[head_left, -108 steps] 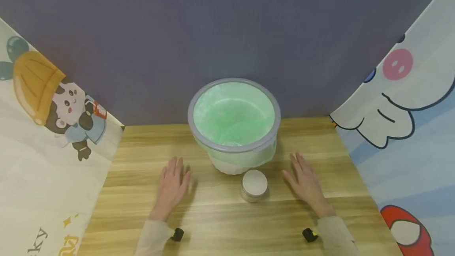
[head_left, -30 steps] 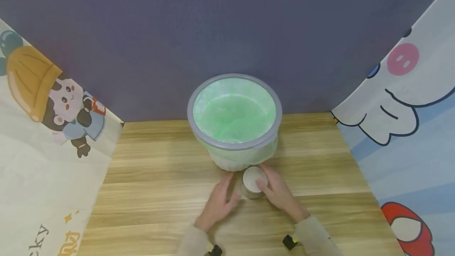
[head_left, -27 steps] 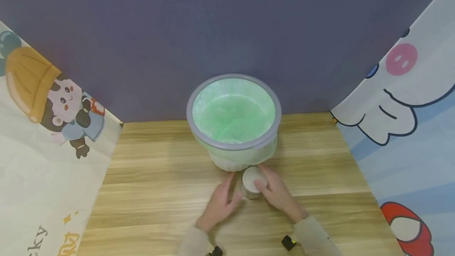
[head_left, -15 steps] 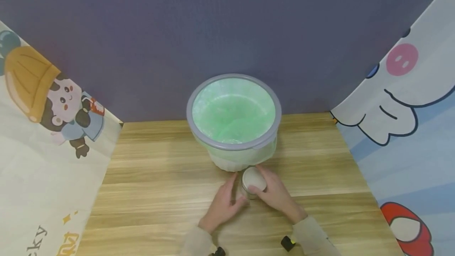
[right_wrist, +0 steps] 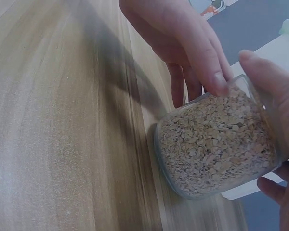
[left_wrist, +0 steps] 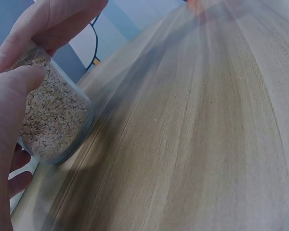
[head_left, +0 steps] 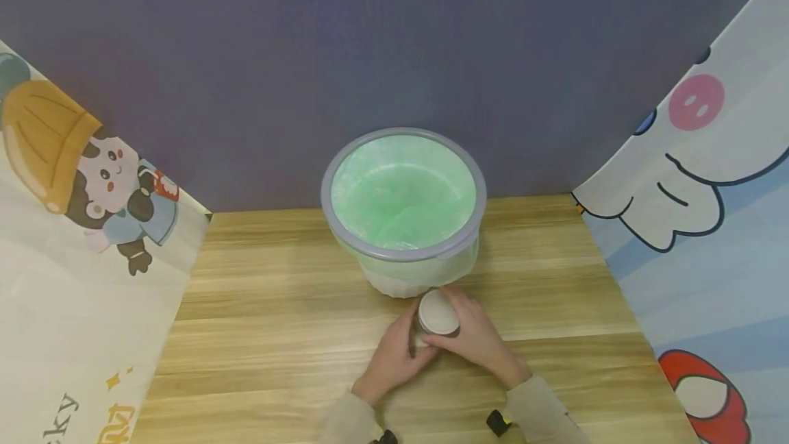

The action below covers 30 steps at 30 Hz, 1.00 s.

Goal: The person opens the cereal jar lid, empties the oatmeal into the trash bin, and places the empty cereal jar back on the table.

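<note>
A squat glass jar of oat flakes (right_wrist: 212,144) stands at the bin's front, its pale lid (head_left: 438,312) on top. From the left, my left hand (head_left: 394,355) holds the jar's glass side, with its thumb in front and fingers round behind, as the left wrist view shows. My right hand (head_left: 483,338) grips the lid from the right, thumb at the near edge and fingers round the far side. In the right wrist view the jar's base is at the tabletop. The lid is mostly hidden by the right hand in the wrist views.
Behind the jar stands a round bin (head_left: 394,279) with a grey rim and a green bag lining. A dark panel (head_left: 394,40) rises at the back of the wood-grain table (head_left: 265,334). Cartoon-printed sheets flank it on both sides.
Both hands have come in from resting apart on the table to the jar. Over the last second the left hand closed onto its side, and the right thumb slid round to the lid's near edge.
</note>
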{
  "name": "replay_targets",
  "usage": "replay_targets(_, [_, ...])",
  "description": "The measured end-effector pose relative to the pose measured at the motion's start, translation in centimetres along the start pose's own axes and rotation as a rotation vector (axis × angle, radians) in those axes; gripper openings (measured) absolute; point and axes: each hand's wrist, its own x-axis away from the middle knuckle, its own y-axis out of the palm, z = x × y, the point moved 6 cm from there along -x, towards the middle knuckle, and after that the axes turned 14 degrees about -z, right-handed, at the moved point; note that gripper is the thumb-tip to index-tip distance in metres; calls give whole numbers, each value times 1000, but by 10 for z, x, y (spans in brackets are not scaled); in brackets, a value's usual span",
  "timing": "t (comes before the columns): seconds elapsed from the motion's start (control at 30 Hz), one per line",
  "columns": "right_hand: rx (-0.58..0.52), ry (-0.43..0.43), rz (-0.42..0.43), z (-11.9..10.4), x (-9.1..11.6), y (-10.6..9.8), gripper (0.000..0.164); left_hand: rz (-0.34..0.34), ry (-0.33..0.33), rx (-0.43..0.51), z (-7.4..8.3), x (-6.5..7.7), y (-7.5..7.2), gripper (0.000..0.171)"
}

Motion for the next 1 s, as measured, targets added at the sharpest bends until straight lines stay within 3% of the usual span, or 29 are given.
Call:
replay_targets(0.3, [20,-9,30,-3,-1,0,100,-13,-26,28,0,-1,0,88])
replay_targets(0.63, [-1,-30,146,-6,5,3,95,17,-15,32,1,-3,1,91])
replay_targets(1.0, [-34,-27,139,-11,8,3,97,-10,-40,41,1,-1,2,97])
